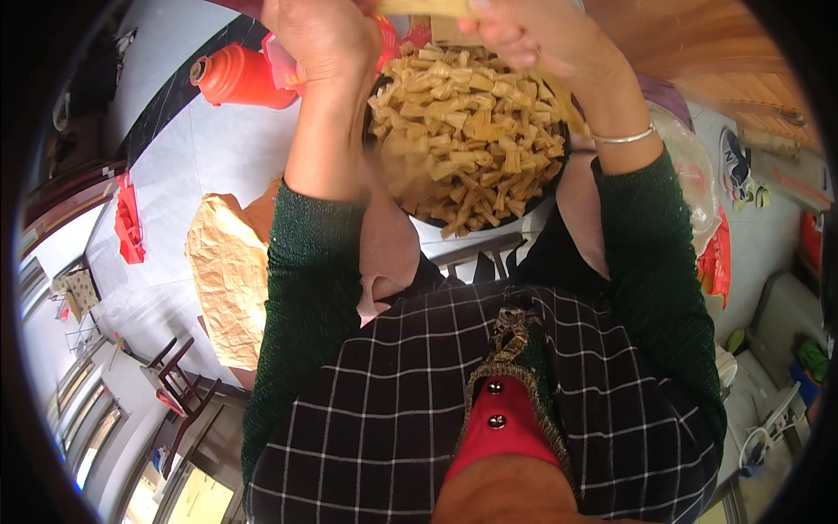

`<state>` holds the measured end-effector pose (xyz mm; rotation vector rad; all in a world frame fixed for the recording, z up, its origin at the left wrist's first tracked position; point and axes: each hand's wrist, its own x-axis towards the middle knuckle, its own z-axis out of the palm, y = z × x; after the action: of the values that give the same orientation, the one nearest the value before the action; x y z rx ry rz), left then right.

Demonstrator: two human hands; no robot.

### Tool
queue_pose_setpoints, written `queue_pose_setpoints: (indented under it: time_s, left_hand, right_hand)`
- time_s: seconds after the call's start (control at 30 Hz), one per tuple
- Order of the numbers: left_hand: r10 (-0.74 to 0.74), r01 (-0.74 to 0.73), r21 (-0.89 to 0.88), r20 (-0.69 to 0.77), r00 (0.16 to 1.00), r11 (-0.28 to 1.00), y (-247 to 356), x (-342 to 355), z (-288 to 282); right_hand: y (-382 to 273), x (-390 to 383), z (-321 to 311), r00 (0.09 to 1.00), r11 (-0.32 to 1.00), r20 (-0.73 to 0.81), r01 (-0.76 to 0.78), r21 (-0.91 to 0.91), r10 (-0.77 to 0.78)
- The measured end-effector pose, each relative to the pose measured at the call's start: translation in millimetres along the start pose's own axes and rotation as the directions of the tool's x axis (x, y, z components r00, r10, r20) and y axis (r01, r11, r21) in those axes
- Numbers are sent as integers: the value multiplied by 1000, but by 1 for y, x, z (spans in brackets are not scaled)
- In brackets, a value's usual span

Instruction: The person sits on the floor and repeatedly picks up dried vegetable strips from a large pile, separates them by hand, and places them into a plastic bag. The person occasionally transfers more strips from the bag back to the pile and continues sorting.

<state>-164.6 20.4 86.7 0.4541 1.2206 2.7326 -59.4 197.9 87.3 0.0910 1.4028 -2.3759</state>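
Note:
A dark round bowl [489,229] heaped with short yellow-beige cut strips [467,131] sits in front of me. My left hand [319,35] is at the bowl's far left rim, closed against a red and pink thing at the top edge. My right hand [532,35] is over the bowl's far side, fingers closed on a long pale yellow piece [428,7] that runs along the top edge. A silver bangle [624,137] circles my right wrist. Both forearms wear dark green sleeves.
An orange-red lidded jug [237,77] stands on the pale tiled floor at the upper left. A crumpled tan paper bag [229,271] lies to my left. A clear plastic bag [694,175] with red inside is to my right. Wooden stools [175,380] stand lower left.

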Motion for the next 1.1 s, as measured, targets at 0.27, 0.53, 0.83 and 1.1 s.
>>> queue_pose_setpoints:
  time_s: [0.27, 0.53, 0.83, 1.1]
  left_hand:
    - [-17, -194, 534, 364, 931, 823, -34, -52, 17]
    - [-191, -109, 888, 214, 958, 447, -22, -41, 16]
    - [49, -406, 717, 462, 885, 567, -17, -45, 12]
    - [-473, 281, 688, 104, 875, 669, -4, -38, 15]
  right_hand:
    - [19, 9, 37, 793, 534, -113, 290, -794, -599]
    - [25, 3, 24, 851, 895, -374, 216, -390, -368]
    - [6, -6, 5, 994, 939, -101, 2, -343, -38]
    - [7, -10, 2, 965, 879, 10, 244, -411, -263]
